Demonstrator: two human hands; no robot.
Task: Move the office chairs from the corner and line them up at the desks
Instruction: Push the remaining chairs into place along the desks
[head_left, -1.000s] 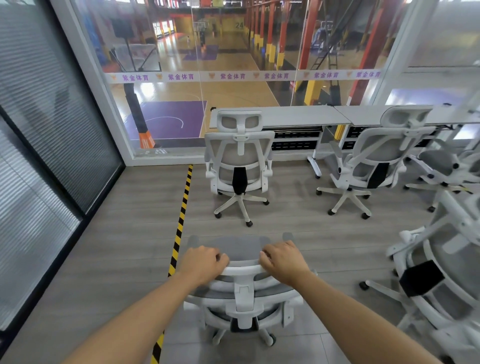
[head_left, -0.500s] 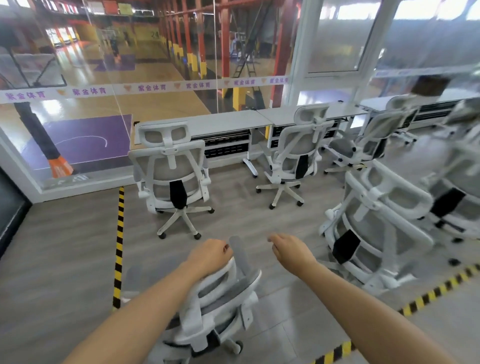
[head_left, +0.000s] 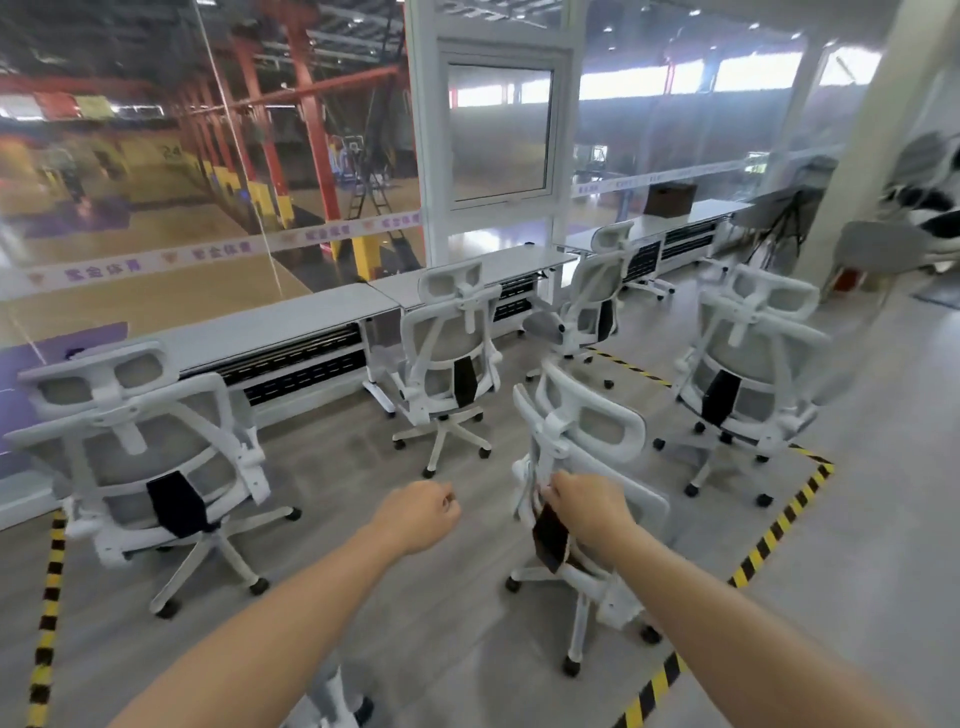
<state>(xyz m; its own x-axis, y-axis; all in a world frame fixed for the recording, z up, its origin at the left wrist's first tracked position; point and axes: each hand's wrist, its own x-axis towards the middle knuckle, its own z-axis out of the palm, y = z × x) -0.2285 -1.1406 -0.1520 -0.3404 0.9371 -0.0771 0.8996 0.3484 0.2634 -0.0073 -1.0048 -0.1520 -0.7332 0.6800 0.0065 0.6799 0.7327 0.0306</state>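
Two bare forearms reach forward and down from the person into the room. The left hand (head_left: 418, 515) hangs in the air with its fingers curled loosely into a fist, holding nothing and touching nothing. The right hand (head_left: 589, 506) lies on the back frame of the nearest chair (head_left: 582, 447), fingers bent over its edge beside the black lumbar pad; whether they grip it firmly cannot be told. This white mesh chair is turned partly sideways, standing on the grey floor just inside a line of yellow-and-black tape (head_left: 769, 535). To the left, a second chair (head_left: 135, 441) stands with its back to the person, facing the long white desks (head_left: 291, 322) along the glass wall. Beyond the hands, a third chair (head_left: 452, 353) sits at the desks, and a fourth (head_left: 597, 291) farther along is turned at an angle. To the right, a fifth chair (head_left: 748, 358) stands apart from the desks. Behind the glass lies a sports hall with red columns.
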